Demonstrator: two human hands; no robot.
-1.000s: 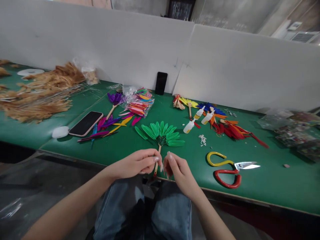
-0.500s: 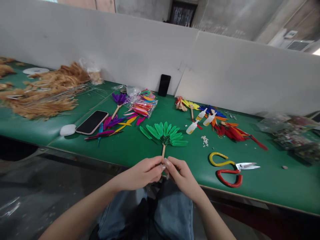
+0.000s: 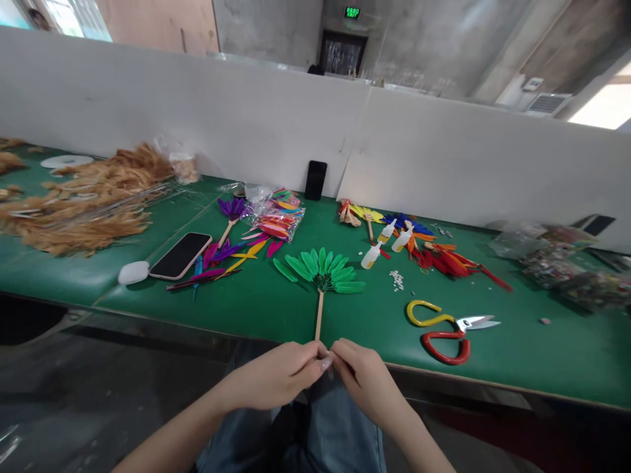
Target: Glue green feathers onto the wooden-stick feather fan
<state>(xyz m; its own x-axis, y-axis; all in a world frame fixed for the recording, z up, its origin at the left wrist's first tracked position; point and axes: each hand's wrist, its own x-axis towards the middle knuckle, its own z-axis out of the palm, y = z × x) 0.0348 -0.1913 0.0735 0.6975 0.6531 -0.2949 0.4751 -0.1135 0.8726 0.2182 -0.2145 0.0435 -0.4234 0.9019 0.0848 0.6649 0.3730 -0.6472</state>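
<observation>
A fan-shaped bunch of green feathers (image 3: 323, 266) on a thin wooden stick (image 3: 319, 316) lies on the green table, its stick pointing toward me. My left hand (image 3: 280, 374) is closed at the near end of the stick, by the table edge. The fingers cover that end, so whether they grip it is hidden. Beside it, my right hand (image 3: 365, 378) is also closed. The fingertips of both hands meet in a pinch, and what lies between them cannot be made out.
To the right lie scissors (image 3: 446, 332) with yellow and red handles, white beads (image 3: 396, 281) and small glue bottles (image 3: 371, 256). Left are a phone (image 3: 181, 255), a white case (image 3: 133, 272), loose feathers (image 3: 224, 256) and tan plumes (image 3: 98, 203). A grey partition (image 3: 236, 125) stands behind.
My hands have drawn back toward me, and more of the wooden stick shows. The green feathers stay about where they were on the table. The camera view has tilted up slightly.
</observation>
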